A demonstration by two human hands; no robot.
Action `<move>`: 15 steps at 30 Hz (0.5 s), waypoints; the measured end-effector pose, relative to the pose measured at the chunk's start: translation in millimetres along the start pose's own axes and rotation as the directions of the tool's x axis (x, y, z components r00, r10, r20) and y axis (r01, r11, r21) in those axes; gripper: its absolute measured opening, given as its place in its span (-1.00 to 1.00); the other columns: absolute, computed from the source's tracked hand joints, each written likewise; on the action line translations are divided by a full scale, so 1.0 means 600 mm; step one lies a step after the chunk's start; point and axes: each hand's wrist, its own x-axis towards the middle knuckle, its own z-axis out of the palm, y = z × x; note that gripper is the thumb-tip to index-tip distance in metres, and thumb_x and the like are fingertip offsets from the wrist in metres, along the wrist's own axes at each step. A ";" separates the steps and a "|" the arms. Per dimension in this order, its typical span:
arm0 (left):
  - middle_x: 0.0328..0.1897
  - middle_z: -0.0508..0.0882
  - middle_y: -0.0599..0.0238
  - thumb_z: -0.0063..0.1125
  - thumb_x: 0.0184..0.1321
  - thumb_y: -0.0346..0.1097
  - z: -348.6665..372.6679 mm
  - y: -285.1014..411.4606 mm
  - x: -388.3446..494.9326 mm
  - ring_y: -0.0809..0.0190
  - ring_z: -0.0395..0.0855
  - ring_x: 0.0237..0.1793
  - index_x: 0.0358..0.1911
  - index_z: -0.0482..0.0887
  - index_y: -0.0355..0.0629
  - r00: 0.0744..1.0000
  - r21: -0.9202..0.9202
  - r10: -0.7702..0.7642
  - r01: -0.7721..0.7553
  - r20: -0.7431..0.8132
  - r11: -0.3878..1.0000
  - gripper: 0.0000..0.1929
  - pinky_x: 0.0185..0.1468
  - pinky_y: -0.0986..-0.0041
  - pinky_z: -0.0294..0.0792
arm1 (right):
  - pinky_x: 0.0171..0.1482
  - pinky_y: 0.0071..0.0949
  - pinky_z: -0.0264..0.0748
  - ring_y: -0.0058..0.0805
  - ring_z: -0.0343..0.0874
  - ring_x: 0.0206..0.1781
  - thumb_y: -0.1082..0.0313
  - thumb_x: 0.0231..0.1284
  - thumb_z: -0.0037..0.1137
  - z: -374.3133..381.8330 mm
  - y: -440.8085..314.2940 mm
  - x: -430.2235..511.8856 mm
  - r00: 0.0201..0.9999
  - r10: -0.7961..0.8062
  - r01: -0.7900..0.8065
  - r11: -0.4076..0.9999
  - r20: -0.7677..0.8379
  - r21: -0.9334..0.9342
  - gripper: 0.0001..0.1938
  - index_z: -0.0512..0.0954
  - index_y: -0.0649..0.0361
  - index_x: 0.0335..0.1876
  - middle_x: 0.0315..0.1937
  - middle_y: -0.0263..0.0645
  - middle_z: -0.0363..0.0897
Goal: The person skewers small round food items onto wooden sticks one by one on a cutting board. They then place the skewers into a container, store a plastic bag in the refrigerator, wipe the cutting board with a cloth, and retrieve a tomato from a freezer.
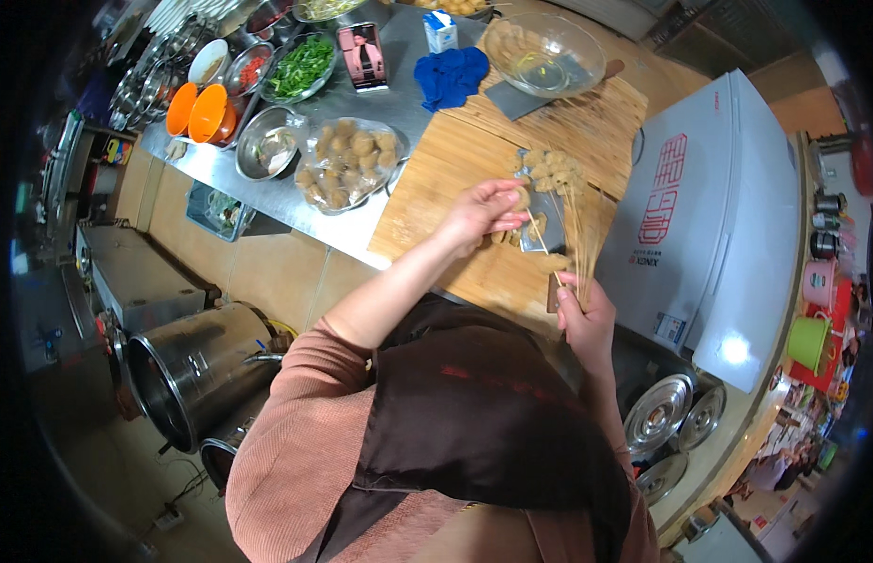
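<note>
My left hand (482, 211) grips a light-brown food piece (523, 199) at the upper end of a thin skewer. Another brown piece (553, 263) sits lower on what looks like the same skewer, close to the fingers of my right hand (584, 310). That hand holds the skewer, along with a bundle of long bamboo skewers (576, 232). Beyond them lies a cluster of round brown pieces (553, 169), some on skewers. Between my hands a grey cleaver blade (549, 239) rests on the wooden cutting board (429, 190), with cut pieces (507, 236) beside it.
A plastic bag of brown balls (348, 158) and a steel bowl (267, 144) stand left on the metal table. Behind are a blue cloth (450, 76), a phone (362, 56) and a large clear bowl (545, 56). A white freezer (697, 197) borders the right side; steel pots (204, 366) stand lower left.
</note>
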 end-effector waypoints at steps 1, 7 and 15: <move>-0.18 0.64 0.21 0.00 0.34 -0.30 0.001 0.009 -0.011 0.27 0.68 -0.14 0.12 0.42 -0.25 0.998 -0.163 -0.053 0.055 0.015 0.985 -0.67 -0.08 0.53 0.57 | -0.51 -0.68 0.26 -0.76 0.31 -0.60 0.49 0.27 -0.02 0.000 -0.002 -0.001 1.000 -0.027 0.027 1.000 0.013 -0.008 -0.80 0.51 0.27 -0.02 -0.62 -0.46 0.37; -0.20 0.65 0.17 0.00 0.33 -0.34 0.005 0.043 -0.050 0.24 0.70 -0.15 0.06 0.44 -0.31 0.997 -0.370 -0.072 0.075 0.022 0.926 -0.71 -0.08 0.51 0.60 | -0.54 -0.73 0.19 -0.79 0.28 -0.60 0.53 0.29 -0.04 0.010 -0.008 0.007 0.996 -0.013 0.011 1.000 0.090 0.017 -0.80 0.48 0.30 -0.01 -0.61 -0.48 0.35; -0.20 0.64 0.27 0.12 0.26 -0.37 0.009 0.033 -0.070 0.21 0.69 -0.14 -0.05 0.52 -0.28 0.992 -0.222 -0.128 0.123 -0.010 0.967 -0.77 -0.08 0.49 0.57 | -0.53 -0.71 0.21 -0.78 0.26 -0.61 0.52 0.29 -0.02 0.024 -0.004 0.006 0.996 -0.012 0.009 0.999 0.088 0.038 -0.81 0.48 0.29 -0.02 -0.61 -0.47 0.36</move>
